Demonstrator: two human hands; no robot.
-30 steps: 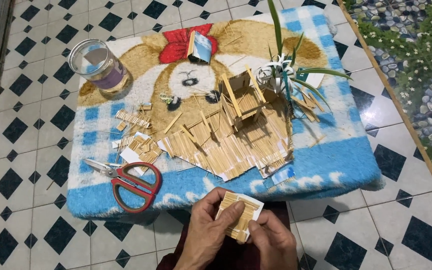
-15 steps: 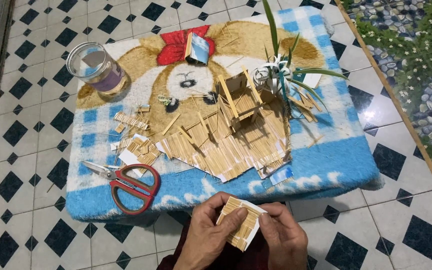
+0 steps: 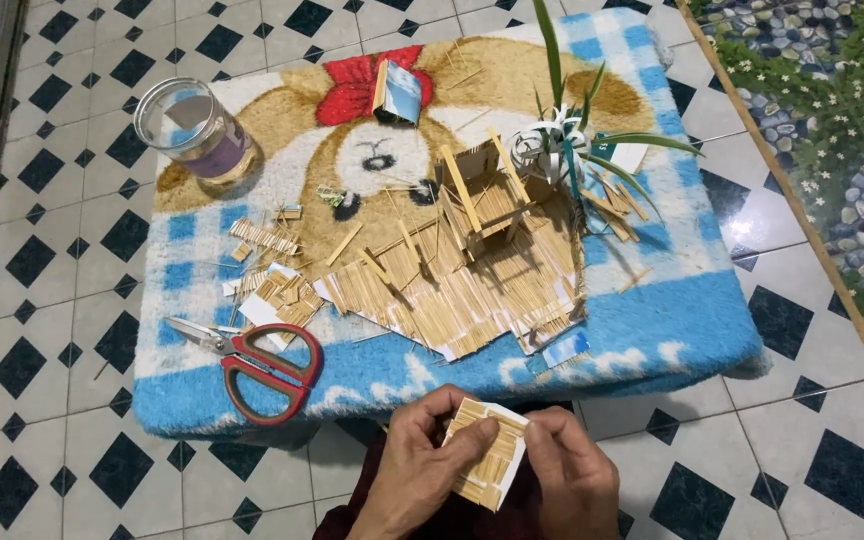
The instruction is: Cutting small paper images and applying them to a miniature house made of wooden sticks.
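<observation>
My left hand (image 3: 422, 465) and my right hand (image 3: 572, 480) together hold a small white card covered with rows of wooden sticks (image 3: 489, 450), low in the view, just in front of the blue rug's near edge. Fingers of both hands press on its stick-covered face. On the plush rug (image 3: 652, 320) lie flat panels of glued sticks (image 3: 452, 290) and a small stick-built frame (image 3: 487, 195) standing upright.
Red-handled scissors (image 3: 267, 365) lie at the rug's near left. A glass jar (image 3: 192, 130) stands at the far left, a small box (image 3: 397, 92) at the far middle, a potted plant (image 3: 557, 150) at the right. Loose stick scraps (image 3: 272, 240) lie scattered. Checkered tile floor surrounds.
The stick-covered card has turned slightly between my hands, and my fingers have shifted on it. Nothing on the rug has moved.
</observation>
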